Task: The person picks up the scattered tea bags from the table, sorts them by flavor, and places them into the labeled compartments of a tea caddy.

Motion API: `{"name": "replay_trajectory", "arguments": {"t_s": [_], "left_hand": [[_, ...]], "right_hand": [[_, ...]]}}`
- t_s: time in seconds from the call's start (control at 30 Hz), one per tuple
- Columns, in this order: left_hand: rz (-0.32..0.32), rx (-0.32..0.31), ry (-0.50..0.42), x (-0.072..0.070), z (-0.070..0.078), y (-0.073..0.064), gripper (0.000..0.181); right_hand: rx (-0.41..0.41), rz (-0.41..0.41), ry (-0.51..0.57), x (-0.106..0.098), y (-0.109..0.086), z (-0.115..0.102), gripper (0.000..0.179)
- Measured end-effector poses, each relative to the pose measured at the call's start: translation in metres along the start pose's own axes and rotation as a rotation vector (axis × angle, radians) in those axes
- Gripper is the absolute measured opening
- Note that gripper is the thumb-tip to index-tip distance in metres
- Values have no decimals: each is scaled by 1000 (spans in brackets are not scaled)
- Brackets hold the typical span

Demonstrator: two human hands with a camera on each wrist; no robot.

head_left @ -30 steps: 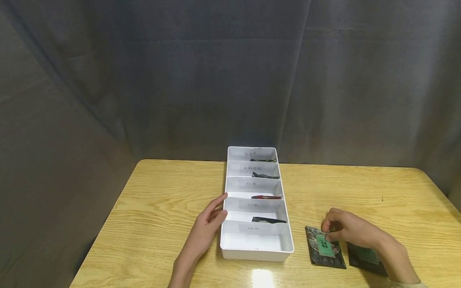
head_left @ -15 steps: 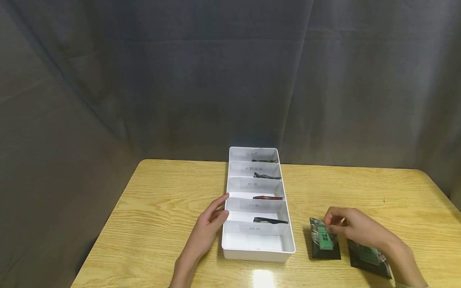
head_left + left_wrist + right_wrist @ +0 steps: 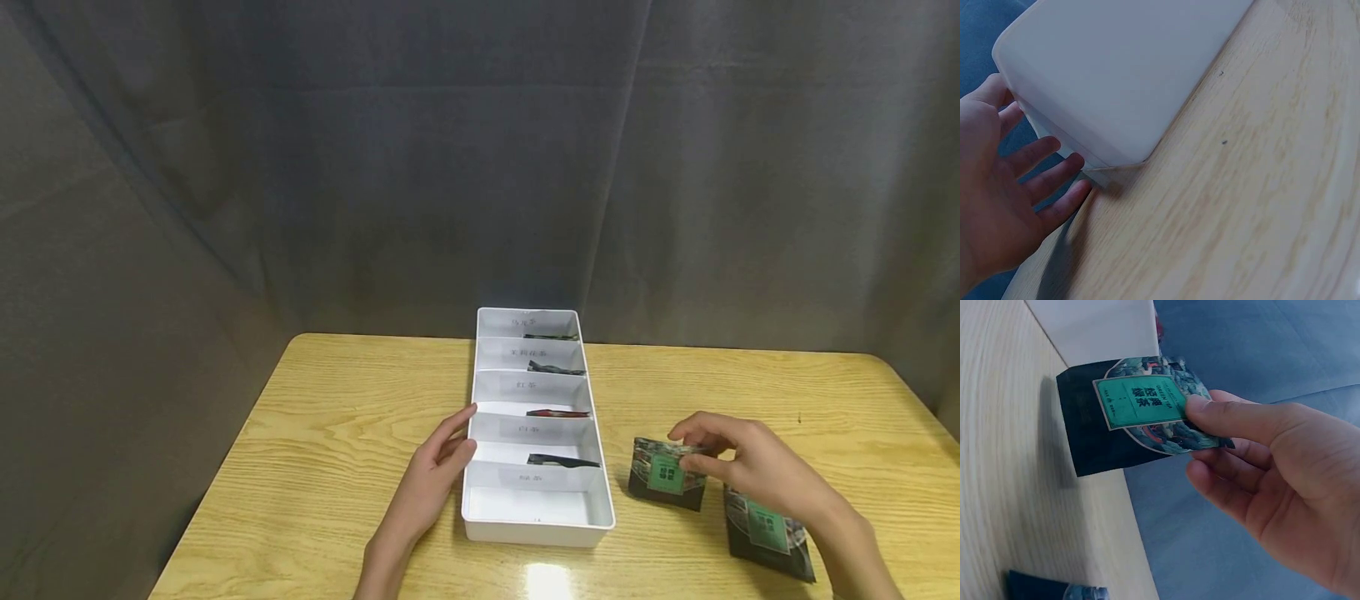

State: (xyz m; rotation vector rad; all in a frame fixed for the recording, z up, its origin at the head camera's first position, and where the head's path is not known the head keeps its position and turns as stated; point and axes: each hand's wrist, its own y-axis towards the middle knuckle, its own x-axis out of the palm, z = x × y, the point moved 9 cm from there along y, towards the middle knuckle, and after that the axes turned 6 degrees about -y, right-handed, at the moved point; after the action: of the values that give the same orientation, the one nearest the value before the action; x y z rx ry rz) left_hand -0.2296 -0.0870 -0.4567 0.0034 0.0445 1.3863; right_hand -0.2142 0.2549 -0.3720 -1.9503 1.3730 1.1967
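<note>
A white divided box (image 3: 540, 533) stands lengthwise on the table, with labelled compartments. My left hand (image 3: 427, 483) touches its left side with relaxed fingers; in the left wrist view that hand (image 3: 1010, 169) lies against the box wall (image 3: 1104, 75). Off the box's near right corner, my right hand (image 3: 742, 458) pinches the top edge of a dark green-tea sachet (image 3: 666, 475) between thumb and fingers. In the right wrist view the sachet (image 3: 1141, 412) is tilted above the table, its green label showing. A second green-labelled sachet (image 3: 768, 533) lies under the right forearm, partly hidden.
Thin sachets stand in the farther compartments, among them a red one (image 3: 558, 413) and a black one (image 3: 562, 460). The nearest compartment (image 3: 528, 504) shows a white floor. A dark curtain (image 3: 450, 167) hangs behind the wooden table (image 3: 345, 400).
My right hand has pinched the nearer sachet, raised it off the table and tilted it up. The left hand stays at the box's side.
</note>
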Motion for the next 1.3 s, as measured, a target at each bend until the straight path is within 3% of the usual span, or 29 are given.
{"name": "replay_trajectory", "arguments": {"t_s": [0.4,1.17,1.3], "left_hand": [[-6,3,-14,0,0,-1,45],[2,-2,3,0,-1,0,43],[4,2,5,0,-1,0,43]], "right_hand": [[-212,179,-70,-20,-6,-41,33],[-313,339,-68,-39,-18,-86,48],[-402,415,-6,-42,-20,-95,52]]}}
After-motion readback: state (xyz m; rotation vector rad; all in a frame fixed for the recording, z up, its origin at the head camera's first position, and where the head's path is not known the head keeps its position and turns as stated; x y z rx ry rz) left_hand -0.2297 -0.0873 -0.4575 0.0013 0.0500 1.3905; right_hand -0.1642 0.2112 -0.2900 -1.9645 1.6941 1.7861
